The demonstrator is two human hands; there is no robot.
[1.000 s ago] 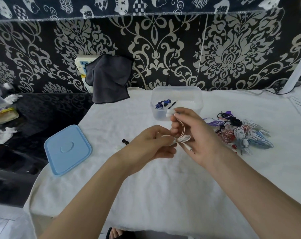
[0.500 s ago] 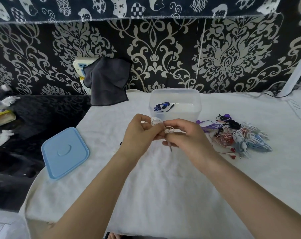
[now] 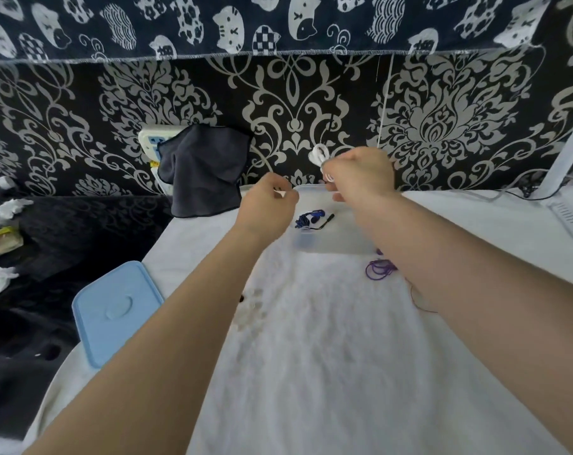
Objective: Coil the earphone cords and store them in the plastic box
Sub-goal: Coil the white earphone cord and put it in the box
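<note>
- While the right hand (image 3: 360,174) pinches a small white earphone coil (image 3: 319,156) above the far rim of the plastic box (image 3: 337,244) at upper centre, the loops could spring loose if that pinch eases before the coil is inside
- Left hand (image 3: 268,205), fingers curled, appears to pinch a white cord end (image 3: 280,193); a tug from it could pull the coil undone
- A drop from this height may miss the box or tangle with the blue earphones (image 3: 311,218) already in it
- Purple cord (image 3: 380,269) lies on the worktop (image 3: 311,356) against the right forearm, which could drag it
- Blue lid (image 3: 114,310) sits at lower left
- No brand, label or readable writing shows anywhere
</note>
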